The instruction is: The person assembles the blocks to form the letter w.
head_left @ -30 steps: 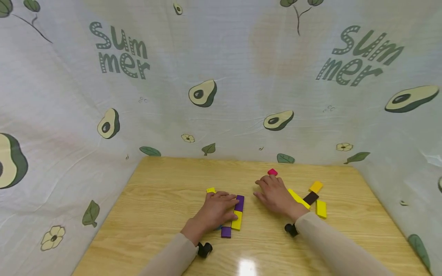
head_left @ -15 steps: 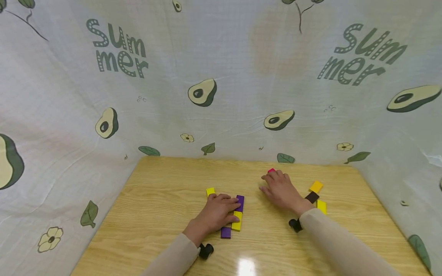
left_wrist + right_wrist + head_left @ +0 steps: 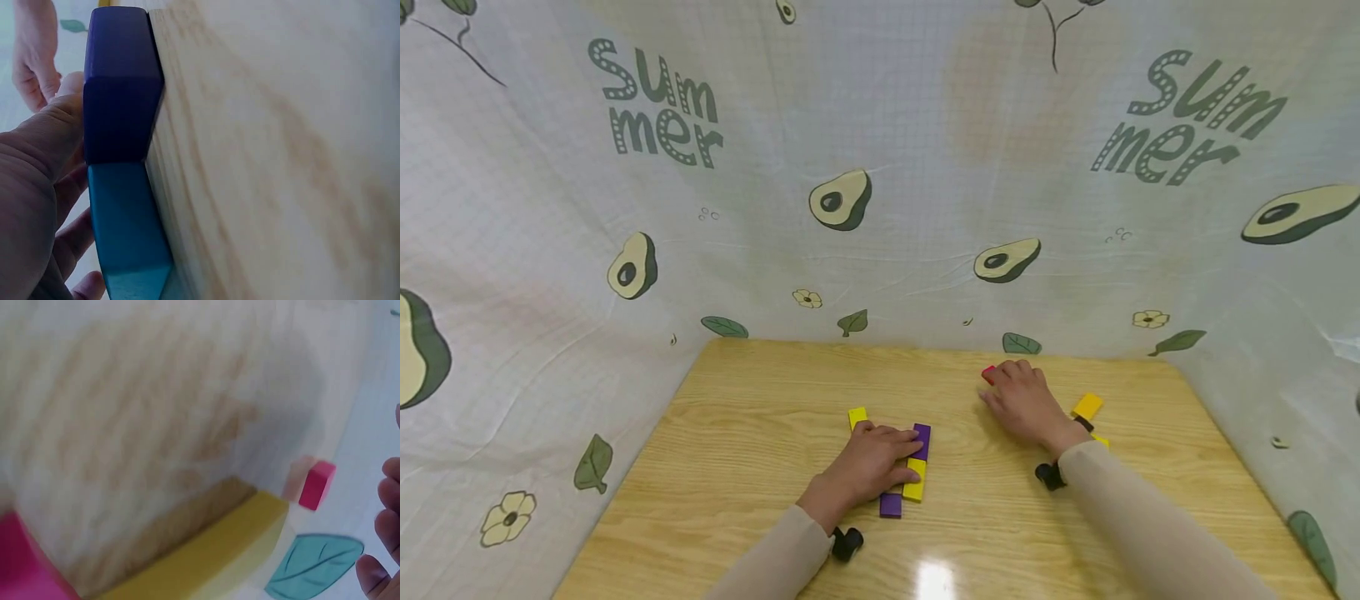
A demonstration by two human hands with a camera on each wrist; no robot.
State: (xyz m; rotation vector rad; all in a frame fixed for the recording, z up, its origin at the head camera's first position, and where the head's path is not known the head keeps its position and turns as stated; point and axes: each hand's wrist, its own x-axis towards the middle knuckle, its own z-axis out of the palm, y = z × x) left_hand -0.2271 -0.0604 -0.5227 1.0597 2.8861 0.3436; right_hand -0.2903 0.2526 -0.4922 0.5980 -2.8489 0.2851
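Note:
My left hand (image 3: 871,460) rests over a cluster of blocks, fingers spread across a purple block (image 3: 922,435) and thumb by a yellow block (image 3: 914,487). Another yellow block (image 3: 857,415) and a small purple block (image 3: 891,506) show past its edges. In the left wrist view the fingers lie along a purple block (image 3: 119,81) and a teal block (image 3: 131,225) set end to end. My right hand (image 3: 1021,405) reaches over the table toward the back, its fingertips at a small red block (image 3: 988,375). The right wrist view shows its fingers (image 3: 390,494) loosely bent.
Beside the right forearm lie an orange block (image 3: 1087,406), a dark block (image 3: 1083,423) and a partly covered yellow block (image 3: 1101,440). A long yellow block (image 3: 219,550) and a near pink block (image 3: 31,562) appear in the right wrist view. A printed cloth (image 3: 910,275) hangs behind the table.
My right hand has moved right and a little farther back, its fingertips coming onto the red block and its arm covering more of the blocks beside it. My left hand stays nearly still.

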